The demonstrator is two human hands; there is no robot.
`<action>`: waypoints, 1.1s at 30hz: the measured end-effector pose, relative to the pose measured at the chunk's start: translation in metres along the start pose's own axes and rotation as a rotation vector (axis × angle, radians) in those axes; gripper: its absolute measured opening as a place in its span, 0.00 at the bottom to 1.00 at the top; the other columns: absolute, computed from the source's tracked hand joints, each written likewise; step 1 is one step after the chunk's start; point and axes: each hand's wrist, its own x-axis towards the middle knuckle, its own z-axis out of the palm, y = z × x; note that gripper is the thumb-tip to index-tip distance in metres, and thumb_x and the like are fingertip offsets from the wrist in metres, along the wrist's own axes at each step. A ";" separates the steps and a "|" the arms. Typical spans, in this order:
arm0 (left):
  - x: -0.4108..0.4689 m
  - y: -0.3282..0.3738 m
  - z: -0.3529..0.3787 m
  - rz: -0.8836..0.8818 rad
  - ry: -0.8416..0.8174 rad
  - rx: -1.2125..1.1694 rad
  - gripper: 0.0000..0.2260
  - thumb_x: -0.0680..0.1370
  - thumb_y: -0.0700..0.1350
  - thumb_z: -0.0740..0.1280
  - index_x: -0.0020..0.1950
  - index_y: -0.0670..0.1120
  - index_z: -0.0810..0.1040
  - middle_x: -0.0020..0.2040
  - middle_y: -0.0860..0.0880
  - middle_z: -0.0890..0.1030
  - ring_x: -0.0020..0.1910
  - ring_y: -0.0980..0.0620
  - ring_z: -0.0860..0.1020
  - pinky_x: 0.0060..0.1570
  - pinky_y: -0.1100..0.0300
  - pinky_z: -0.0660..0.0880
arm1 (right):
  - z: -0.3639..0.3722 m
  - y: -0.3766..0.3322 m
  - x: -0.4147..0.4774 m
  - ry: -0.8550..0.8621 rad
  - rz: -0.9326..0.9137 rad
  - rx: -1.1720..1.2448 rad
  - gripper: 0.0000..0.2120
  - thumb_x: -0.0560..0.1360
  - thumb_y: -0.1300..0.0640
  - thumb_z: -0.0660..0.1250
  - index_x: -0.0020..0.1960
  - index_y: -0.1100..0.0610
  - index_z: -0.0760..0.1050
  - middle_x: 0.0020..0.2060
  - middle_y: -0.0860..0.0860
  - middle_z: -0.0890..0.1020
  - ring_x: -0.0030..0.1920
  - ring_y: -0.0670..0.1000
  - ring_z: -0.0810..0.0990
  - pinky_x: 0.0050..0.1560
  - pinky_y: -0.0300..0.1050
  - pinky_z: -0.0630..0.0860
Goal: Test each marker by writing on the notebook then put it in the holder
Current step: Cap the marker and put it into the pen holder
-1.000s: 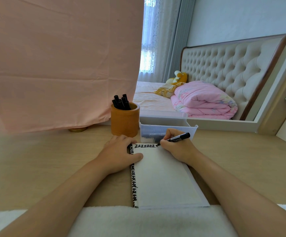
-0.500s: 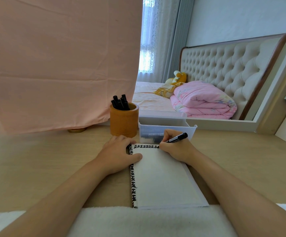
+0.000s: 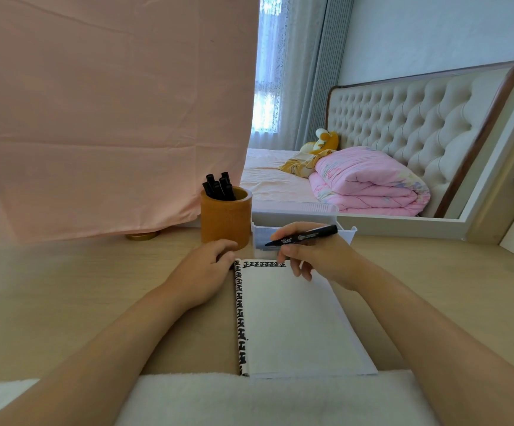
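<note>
Over the notebook (image 3: 295,318), the marker (image 3: 305,236) is pinched by the right hand (image 3: 320,256); the left hand (image 3: 200,272) is curled, maybe round a cap. If it's left uncapped, the holder (image 3: 225,222) gets inked.

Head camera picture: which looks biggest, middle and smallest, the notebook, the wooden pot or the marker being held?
1. notebook, largest, also nearest the camera
2. wooden pot, next
3. marker in the right hand, smallest
</note>
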 end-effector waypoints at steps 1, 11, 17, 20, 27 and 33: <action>0.001 -0.003 -0.002 -0.007 0.013 0.033 0.15 0.83 0.47 0.59 0.69 0.53 0.74 0.64 0.54 0.78 0.62 0.56 0.73 0.63 0.57 0.70 | 0.001 -0.003 0.000 -0.044 0.003 0.003 0.12 0.80 0.67 0.63 0.59 0.56 0.80 0.43 0.55 0.86 0.35 0.54 0.80 0.31 0.45 0.77; 0.005 -0.016 -0.011 0.019 0.025 0.234 0.08 0.78 0.51 0.68 0.56 0.55 0.83 0.50 0.57 0.78 0.50 0.57 0.72 0.47 0.60 0.68 | 0.009 -0.015 0.002 -0.303 0.138 0.124 0.16 0.83 0.67 0.51 0.54 0.60 0.78 0.44 0.57 0.78 0.36 0.56 0.80 0.36 0.50 0.81; 0.000 -0.007 -0.017 0.093 0.179 0.073 0.06 0.80 0.48 0.67 0.55 0.58 0.78 0.47 0.61 0.79 0.46 0.61 0.75 0.46 0.61 0.73 | 0.017 -0.011 0.005 -0.054 0.025 -0.364 0.11 0.78 0.63 0.69 0.52 0.49 0.71 0.42 0.47 0.78 0.29 0.39 0.75 0.33 0.31 0.71; -0.002 -0.001 -0.016 0.155 0.208 0.022 0.07 0.79 0.47 0.67 0.55 0.57 0.78 0.47 0.61 0.79 0.45 0.61 0.76 0.45 0.62 0.73 | 0.023 -0.008 0.006 0.066 -0.068 -0.516 0.11 0.76 0.59 0.71 0.52 0.45 0.74 0.44 0.41 0.79 0.35 0.37 0.76 0.40 0.30 0.69; -0.004 0.006 -0.014 0.203 0.211 -0.011 0.08 0.79 0.46 0.67 0.57 0.56 0.79 0.48 0.59 0.79 0.45 0.57 0.76 0.45 0.60 0.74 | 0.022 -0.006 0.006 0.197 -0.136 -0.600 0.09 0.76 0.57 0.71 0.50 0.43 0.76 0.44 0.38 0.79 0.41 0.41 0.76 0.46 0.40 0.74; -0.006 0.011 -0.010 0.263 0.170 -0.022 0.09 0.79 0.44 0.67 0.57 0.55 0.80 0.48 0.61 0.79 0.48 0.61 0.75 0.42 0.70 0.68 | 0.025 -0.006 0.006 0.139 -0.130 -0.625 0.07 0.77 0.57 0.70 0.52 0.46 0.79 0.45 0.40 0.79 0.41 0.41 0.75 0.45 0.36 0.71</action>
